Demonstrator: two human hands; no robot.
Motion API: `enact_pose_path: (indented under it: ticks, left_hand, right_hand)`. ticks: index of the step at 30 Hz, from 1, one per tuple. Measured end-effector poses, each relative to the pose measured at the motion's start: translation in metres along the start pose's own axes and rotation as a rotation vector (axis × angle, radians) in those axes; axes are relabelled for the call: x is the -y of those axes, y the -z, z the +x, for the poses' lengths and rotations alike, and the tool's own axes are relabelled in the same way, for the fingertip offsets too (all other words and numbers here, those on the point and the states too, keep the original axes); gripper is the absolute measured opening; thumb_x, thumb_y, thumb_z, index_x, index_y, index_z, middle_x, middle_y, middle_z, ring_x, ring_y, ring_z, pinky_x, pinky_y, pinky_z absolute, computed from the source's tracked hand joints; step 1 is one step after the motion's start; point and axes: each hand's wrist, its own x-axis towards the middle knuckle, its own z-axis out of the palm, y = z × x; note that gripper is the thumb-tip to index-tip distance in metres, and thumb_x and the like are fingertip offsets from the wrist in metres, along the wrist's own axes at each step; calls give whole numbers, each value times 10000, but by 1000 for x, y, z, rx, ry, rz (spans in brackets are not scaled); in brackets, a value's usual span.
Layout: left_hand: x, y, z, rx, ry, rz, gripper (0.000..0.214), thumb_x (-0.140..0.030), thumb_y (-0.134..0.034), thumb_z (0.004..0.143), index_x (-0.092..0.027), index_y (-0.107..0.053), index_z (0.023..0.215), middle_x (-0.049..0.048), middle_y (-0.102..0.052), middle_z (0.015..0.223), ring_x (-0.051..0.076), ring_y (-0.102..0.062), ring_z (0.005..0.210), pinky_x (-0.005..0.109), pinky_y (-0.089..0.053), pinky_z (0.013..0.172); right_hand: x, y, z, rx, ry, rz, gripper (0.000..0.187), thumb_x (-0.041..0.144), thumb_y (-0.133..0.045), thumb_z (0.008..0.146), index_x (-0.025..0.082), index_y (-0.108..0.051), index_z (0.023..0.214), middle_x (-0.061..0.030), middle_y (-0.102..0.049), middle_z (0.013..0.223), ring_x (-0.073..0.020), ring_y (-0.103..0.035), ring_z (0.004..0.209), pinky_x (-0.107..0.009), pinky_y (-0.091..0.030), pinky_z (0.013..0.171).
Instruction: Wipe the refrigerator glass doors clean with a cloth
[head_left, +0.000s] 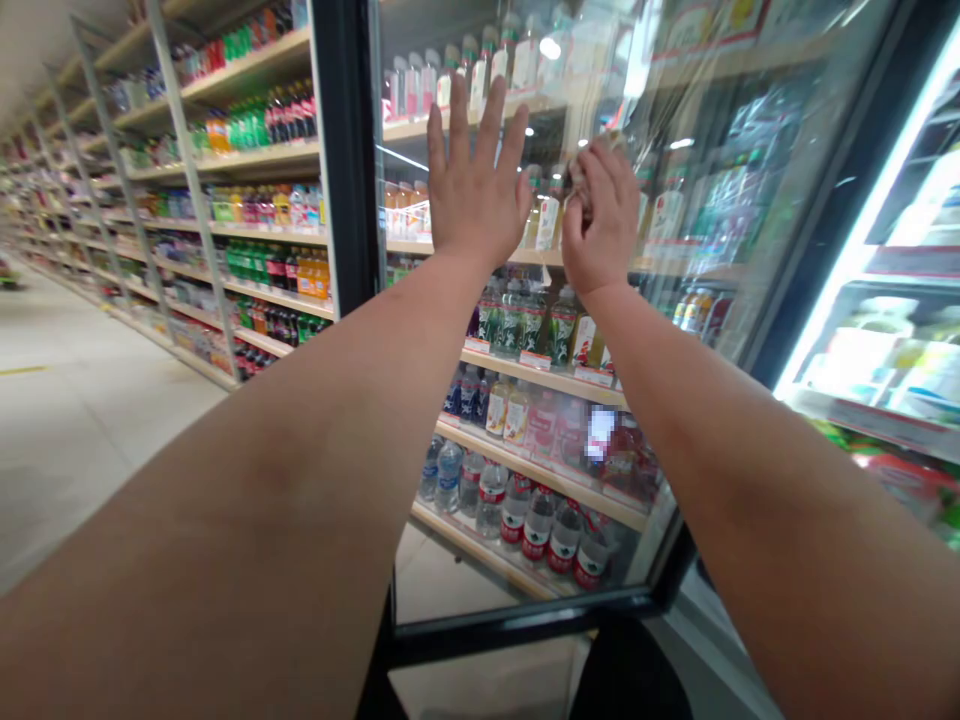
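A glass cooler door [720, 200] in a black frame stands swung open in front of me. My left hand [474, 180] lies flat against the glass, fingers stretched upward and apart. My right hand [600, 220] is closed around a small crumpled cloth [581, 178] and presses it on the glass just right of the left hand. Through the pane I see shelves of bottled drinks [525, 510].
Long shelves of soft-drink bottles [255, 130] run along the aisle on the left, beside a pale tiled floor [90, 400]. The lit cooler interior [892, 340] with packaged goods is at the right. The door's lower frame [525, 620] is near my legs.
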Motion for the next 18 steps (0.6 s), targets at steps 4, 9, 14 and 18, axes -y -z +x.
enact_pose_path:
  ticks: [4, 9, 14, 18]
  left_hand:
    - [-1, 0, -1, 6, -3, -7, 887, -648, -504, 803, -462, -337, 1654, -285, -292, 1604, 277, 104, 1622, 652, 71, 1323]
    - [-4, 4, -1, 43, 19, -28, 883, -614, -477, 824, -428, -319, 1672, -210, -345, 1621, 289, 123, 1620, 684, 112, 1303]
    - [-3, 4, 0, 47, 22, -43, 896, -624, -486, 792, -472, -320, 1660, -264, -319, 1605, 267, 158, 1614, 701, 97, 1298]
    - [-2, 2, 1, 57, 29, -44, 933, -636, -501, 746, -527, -296, 1650, -320, -309, 1568, 236, 204, 1602, 701, 94, 1294]
  right_hand:
    - [-6, -7, 1, -153, -178, 45, 607, 513, -199, 1062, 338, -434, 1593, -20, -494, 1610, -264, -330, 1576, -581, -214, 1335]
    - [28, 23, -10, 244, 104, 45, 546, 458, -384, 1018, 397, -487, 1551, 33, -485, 1619, -252, -272, 1606, -582, -253, 1338]
    - [13, 8, -5, 4, -101, 48, 568, 367, -296, 1013, 306, -497, 1541, -44, -454, 1639, -259, -315, 1584, -586, -188, 1343]
    - [-3, -3, -2, -103, -279, 83, 613, 366, -249, 1012, 246, -441, 1581, -82, -437, 1637, -311, -276, 1600, -663, -144, 1330]
